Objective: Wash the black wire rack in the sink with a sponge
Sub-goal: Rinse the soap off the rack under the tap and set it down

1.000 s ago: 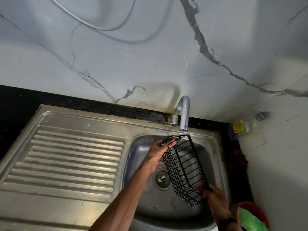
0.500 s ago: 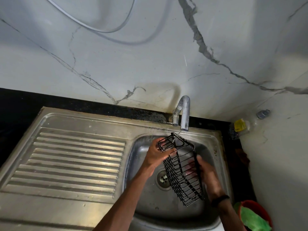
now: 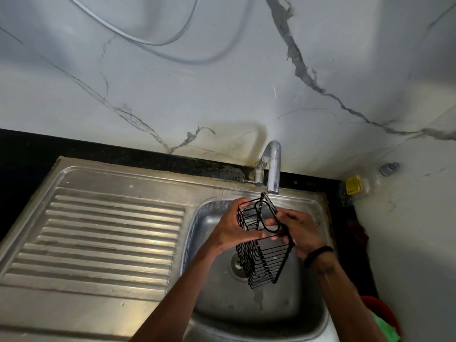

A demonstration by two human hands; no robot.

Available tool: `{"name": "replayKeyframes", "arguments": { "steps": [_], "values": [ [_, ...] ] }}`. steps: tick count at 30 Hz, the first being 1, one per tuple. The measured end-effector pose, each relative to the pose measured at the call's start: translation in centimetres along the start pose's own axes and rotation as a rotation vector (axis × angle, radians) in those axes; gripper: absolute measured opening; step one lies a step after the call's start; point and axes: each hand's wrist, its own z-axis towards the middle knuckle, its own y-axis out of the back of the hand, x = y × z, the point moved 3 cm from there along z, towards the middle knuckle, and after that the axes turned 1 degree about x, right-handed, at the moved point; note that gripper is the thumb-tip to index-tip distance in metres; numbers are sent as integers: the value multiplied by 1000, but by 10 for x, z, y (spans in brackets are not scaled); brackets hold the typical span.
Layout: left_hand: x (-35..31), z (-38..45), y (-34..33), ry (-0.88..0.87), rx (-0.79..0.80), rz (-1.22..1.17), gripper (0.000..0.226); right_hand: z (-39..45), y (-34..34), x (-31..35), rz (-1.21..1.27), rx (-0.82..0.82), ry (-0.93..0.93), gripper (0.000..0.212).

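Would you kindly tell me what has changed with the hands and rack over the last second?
The right hand moved from the wire rack's lower end up to its top loop. The rack swung more upright under the faucet. The left hand still grips its upper end over the sink.

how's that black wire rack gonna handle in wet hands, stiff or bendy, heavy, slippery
The black wire rack probably stays stiff: its thin bars keep straight, even rows while the left hand and right hand grip only its upper end. It looks light, being mostly open gaps. Held right under the tap, its thin wires may get slippery.
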Motion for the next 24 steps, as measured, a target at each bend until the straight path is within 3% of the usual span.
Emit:
{"name": "replayKeyframes", "arguments": {
  "steps": [12,17,21,24],
  "values": [
    [2,-10,26,-11,-193,48,89,24,-31,24,57,180,-194,23],
    [-1,-15,31,-33,-250,68,94,44,-58,41,-1,133,-306,34],
    [3,-19,42,-34,-327,111,99,67,-83,37,-195,164,-447,57],
    [4,-22,45,-43,-318,166,103,79,-92,35,-232,147,-492,53]
  ]
}}
